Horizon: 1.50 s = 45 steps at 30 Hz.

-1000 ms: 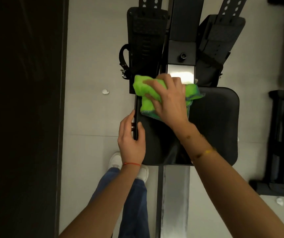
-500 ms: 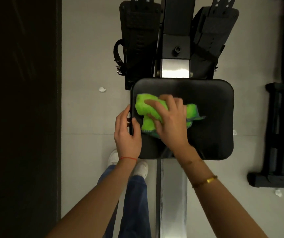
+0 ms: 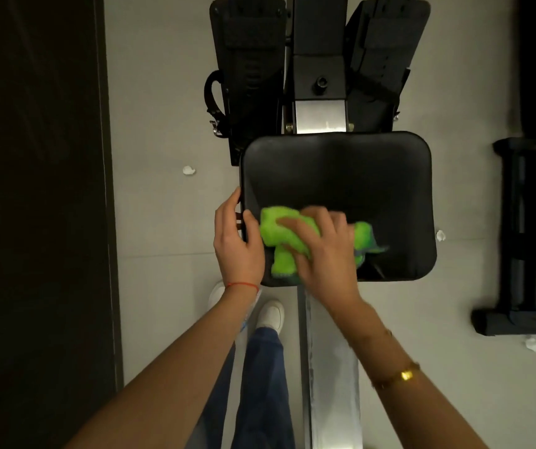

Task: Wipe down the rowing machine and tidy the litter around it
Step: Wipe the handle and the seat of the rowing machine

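Pale grey floor [image 3: 163, 92] surrounds a rowing machine [image 3: 320, 76], its black seat [image 3: 357, 176] sitting on a metal rail [image 3: 331, 367]. On the seat's near left part lies a bright green cloth [image 3: 276, 234], pressed down by the right hand [image 3: 321, 251] with fingers spread over it. The left hand [image 3: 237, 244] grips the seat's left edge, fingers curled round it. White scraps of litter lie left [image 3: 189, 170] and right [image 3: 440, 235] of the seat, and a third [image 3: 531, 344] by a dark stand [image 3: 519, 238].
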Each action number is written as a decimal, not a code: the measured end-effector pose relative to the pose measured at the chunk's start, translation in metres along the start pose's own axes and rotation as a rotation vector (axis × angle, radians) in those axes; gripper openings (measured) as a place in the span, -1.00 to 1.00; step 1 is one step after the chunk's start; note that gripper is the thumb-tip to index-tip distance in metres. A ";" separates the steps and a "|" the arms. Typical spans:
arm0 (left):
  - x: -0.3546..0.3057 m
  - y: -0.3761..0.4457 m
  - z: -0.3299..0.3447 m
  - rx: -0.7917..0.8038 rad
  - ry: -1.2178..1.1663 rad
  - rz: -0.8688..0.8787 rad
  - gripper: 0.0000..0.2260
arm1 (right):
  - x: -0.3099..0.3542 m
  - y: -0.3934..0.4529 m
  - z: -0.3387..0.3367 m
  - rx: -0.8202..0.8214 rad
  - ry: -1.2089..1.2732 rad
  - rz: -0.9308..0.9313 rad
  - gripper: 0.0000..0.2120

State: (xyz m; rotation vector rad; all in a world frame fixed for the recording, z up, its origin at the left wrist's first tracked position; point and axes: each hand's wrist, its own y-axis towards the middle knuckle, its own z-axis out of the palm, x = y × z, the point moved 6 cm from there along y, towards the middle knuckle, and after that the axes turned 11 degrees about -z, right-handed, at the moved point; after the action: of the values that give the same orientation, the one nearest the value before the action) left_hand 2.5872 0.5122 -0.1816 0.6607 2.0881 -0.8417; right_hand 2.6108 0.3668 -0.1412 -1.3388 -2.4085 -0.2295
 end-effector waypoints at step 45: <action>-0.026 0.088 0.016 0.236 -0.030 0.073 -0.60 | -0.006 -0.028 0.006 0.029 0.021 -0.178 -0.40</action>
State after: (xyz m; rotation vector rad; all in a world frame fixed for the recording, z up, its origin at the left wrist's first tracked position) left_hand 2.6692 0.5522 -0.1983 0.8385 1.9423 -1.0592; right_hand 2.5883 0.3492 -0.1482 -1.1041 -2.5052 -0.2539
